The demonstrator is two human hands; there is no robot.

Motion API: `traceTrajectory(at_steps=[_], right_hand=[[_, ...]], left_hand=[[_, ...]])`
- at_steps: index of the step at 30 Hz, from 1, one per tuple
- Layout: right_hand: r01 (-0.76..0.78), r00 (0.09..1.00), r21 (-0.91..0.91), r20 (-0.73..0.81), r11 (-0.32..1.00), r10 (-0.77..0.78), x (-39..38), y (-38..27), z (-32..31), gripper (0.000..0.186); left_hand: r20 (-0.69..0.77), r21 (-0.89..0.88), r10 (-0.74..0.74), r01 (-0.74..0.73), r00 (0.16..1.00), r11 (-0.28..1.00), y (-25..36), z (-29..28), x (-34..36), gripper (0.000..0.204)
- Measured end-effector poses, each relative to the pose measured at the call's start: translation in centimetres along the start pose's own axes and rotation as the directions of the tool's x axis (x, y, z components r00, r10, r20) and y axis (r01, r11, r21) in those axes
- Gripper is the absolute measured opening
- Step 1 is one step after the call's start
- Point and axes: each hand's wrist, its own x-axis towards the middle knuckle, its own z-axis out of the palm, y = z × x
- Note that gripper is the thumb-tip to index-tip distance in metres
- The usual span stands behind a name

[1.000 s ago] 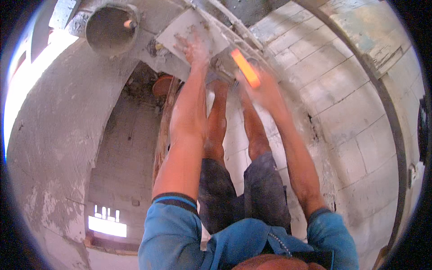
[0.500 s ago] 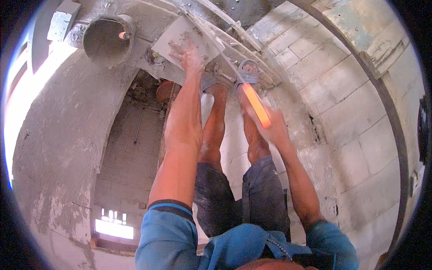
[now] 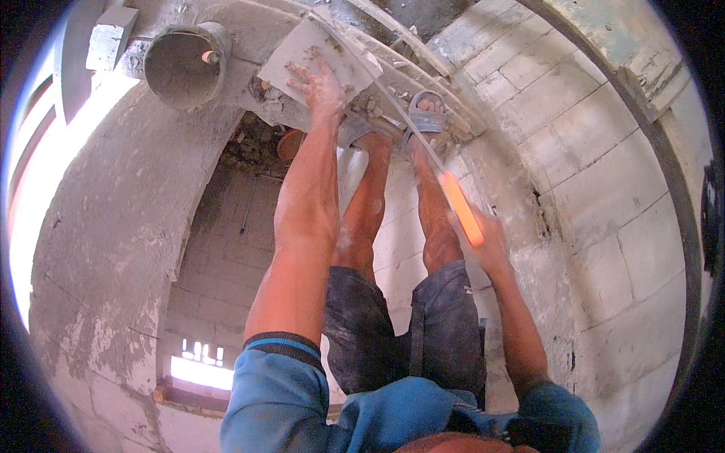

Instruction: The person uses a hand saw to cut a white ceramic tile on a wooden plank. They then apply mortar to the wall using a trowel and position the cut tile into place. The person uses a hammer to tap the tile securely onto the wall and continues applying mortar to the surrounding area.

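A pale grey flat block point(image 3: 351, 72) lies on the rubble-strewn ledge at the far middle. My left hand point(image 3: 322, 89) rests flat on it, fingers spread, grasping nothing. My right hand point(image 3: 489, 240) is wrapped round the orange handle of a handsaw point(image 3: 462, 210). The saw's long thin blade slants up and left, its far part along the block's right edge. How deep the teeth sit in the block cannot be made out. My feet, in grey sandals point(image 3: 429, 117), stand just on the near side of the block, close to the blade.
A dusty bucket point(image 3: 162, 83) with something orange-tipped inside stands at the far left, beside a light block point(image 3: 109, 38). Below it, a deep opening point(image 3: 219, 249) drops away next to a plastered wall point(image 3: 113, 204). Block walling point(image 3: 581, 174) rises at right; wooden strips point(image 3: 400, 34) lie beyond the block.
My right hand has drawn the saw back toward me and slightly right. My left hand stays flat on the block. The whole view has shifted a little.
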Motion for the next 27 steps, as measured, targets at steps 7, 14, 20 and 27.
traceTrajectory(at_steps=[7, 14, 20, 27], right_hand=[[0.063, 0.965, -0.05, 0.258, 0.997, -0.048, 6.6, 2.4, 3.5, 0.033], [0.053, 0.999, 0.123, -0.009, 0.991, -0.053, 1.6, 3.5, 0.8, 0.027], [0.077, 0.994, 0.131, 0.068, 0.988, -0.087, 6.9, 0.4, -0.4, 0.026], [0.128, 0.986, 0.053, 0.103, 0.99, -0.133, 6.4, -0.1, 0.2, 0.03]], left_hand=[[-0.085, -0.014, 0.057, -0.059, 0.995, 0.998, -0.3, -0.2, 0.4, 0.121], [-0.023, -0.049, 0.023, -0.024, 0.999, 0.999, 0.2, -0.3, -0.4, 0.126], [-0.031, 0.004, 0.006, -0.006, 1.0, 1.0, 0.3, -0.7, -0.6, 0.122], [-0.055, -0.049, 0.023, -0.025, 0.998, 0.998, -0.1, -0.2, 0.0, 0.129]])
